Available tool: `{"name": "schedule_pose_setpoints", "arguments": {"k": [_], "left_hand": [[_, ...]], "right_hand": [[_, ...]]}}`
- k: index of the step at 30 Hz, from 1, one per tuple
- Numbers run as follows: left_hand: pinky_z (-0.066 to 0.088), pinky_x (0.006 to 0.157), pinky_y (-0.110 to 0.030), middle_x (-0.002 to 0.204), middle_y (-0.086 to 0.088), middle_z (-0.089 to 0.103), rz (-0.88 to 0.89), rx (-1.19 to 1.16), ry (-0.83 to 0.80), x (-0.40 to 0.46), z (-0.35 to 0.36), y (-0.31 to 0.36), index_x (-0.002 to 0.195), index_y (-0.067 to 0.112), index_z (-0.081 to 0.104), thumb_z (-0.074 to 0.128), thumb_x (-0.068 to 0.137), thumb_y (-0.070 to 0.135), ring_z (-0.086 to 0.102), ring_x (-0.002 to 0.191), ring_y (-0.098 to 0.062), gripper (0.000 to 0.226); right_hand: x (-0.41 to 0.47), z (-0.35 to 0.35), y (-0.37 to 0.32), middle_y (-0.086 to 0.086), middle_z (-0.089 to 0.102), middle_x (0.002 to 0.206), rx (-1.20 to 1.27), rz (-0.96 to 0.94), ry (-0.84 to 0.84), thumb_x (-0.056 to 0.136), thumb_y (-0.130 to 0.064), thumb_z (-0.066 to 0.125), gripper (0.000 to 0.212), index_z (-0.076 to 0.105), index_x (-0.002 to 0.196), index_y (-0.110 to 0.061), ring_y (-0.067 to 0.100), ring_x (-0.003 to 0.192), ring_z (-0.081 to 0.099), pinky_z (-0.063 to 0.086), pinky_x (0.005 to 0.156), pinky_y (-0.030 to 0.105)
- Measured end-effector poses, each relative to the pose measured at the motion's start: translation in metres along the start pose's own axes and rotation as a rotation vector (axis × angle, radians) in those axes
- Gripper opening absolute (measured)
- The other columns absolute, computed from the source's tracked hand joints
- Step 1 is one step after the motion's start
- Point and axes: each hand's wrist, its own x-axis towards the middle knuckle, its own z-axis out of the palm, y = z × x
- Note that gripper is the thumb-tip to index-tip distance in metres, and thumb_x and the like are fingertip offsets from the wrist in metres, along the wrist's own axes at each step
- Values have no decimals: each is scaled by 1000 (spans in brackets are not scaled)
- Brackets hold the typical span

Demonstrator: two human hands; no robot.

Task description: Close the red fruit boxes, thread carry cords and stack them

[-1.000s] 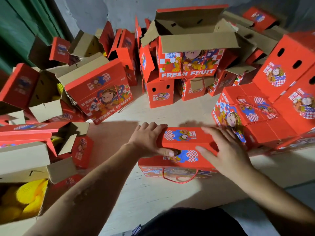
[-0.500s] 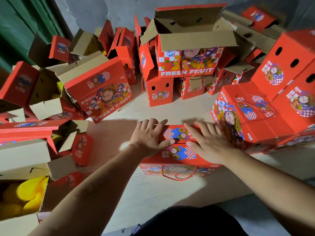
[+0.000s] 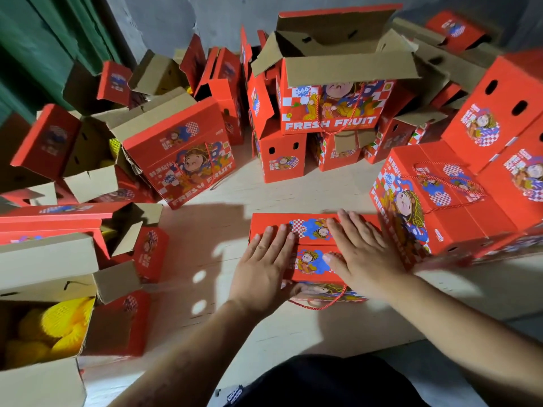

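1. Both hands lie flat, with no grip on anything: the left hand presses its straight fingers on the left part of the lid of the red fruit box, and the right hand presses on the right part, fingers spread.
2. That box sits on the pale floor right before the person, its two top flaps folded down and meeting under the palms.
3. A red carry cord hangs in a loop from the box's near face, so threading looks done on that side; the far side is hidden.
4. Just beside it on the right stands a closed corded box, part of a growing stack; open boxes, one with yellow fruit, crowd the left.
5. Risks, as I judge them:
   - the flaps may spring up once the palms lift, if their tabs are not seated;
   - uneven pressure could crease the lid or bruise the fruit beneath;
   - the loose cord may snag when the box is lifted;
   - the neighbouring stack, standing so close, could be nudged askew.
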Motion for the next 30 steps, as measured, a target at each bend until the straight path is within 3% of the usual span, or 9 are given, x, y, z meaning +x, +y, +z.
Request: {"name": "schedule_pose_setpoints", "arguments": {"k": [4,6,8,10,13,16,23,27,30], "left_hand": [[0,131,-42,174,2,-2,-13,-51,-4,1,-6,1,168,22,11,23,89,86,-5,162,-23,102],[9,131,-37,172,4,19,-83,-399,116,-1,-12,-4,165,21,29,36,95,78,13,161,-16,91],[25,125,-31,163,6,42,-331,-783,336,-2,-16,-16,158,21,43,51,96,66,36,151,-9,77],[34,119,-30,158,5,49,-655,-1024,424,3,-17,-26,156,22,46,57,94,65,45,144,-8,76],[42,114,-34,152,4,54,-816,-1388,240,19,-15,-15,156,19,44,63,98,59,55,134,-12,73],[48,101,-34,128,9,69,-719,-1146,223,27,-6,-5,146,22,51,55,108,38,65,118,-15,41],[52,80,-8,108,14,71,-649,-1284,199,19,-7,-22,137,37,57,43,113,25,67,87,11,30],[51,96,-32,114,1,75,-655,-1530,81,12,-9,-30,131,29,70,40,113,41,68,100,-10,37],[24,126,-46,153,-1,55,-825,-1833,157,7,-7,-72,156,23,47,20,106,68,50,141,-22,74]], "right_hand": [[10,0,12,-8,-20,170,162,-10,-74,103,-63,30,76,-5,164,-34,14,157,-16,-7,125,39],[16,-11,28,-1,4,173,369,44,87,104,-53,44,70,18,164,-29,18,158,6,5,125,37],[11,-19,42,10,30,165,619,306,347,99,-52,48,67,35,157,-20,25,150,28,19,119,31],[3,-19,35,10,28,166,667,503,378,93,-61,39,79,30,159,-18,29,151,28,24,120,40],[1,-2,-13,10,-2,173,264,351,173,98,-68,20,86,6,164,-15,27,159,1,8,128,46],[17,13,-74,8,-20,170,144,209,45,98,-71,12,91,-11,163,-12,23,157,-20,-7,127,44],[25,15,-74,-1,-22,169,43,-101,11,98,-69,8,84,-10,164,-19,17,157,-20,-12,126,35],[6,7,27,-1,-25,168,163,212,-87,98,-72,13,86,-13,163,-22,17,155,-23,-10,126,38],[0,-10,84,5,8,173,670,528,-17,92,-80,26,94,14,164,-21,23,159,6,10,124,38]]}}
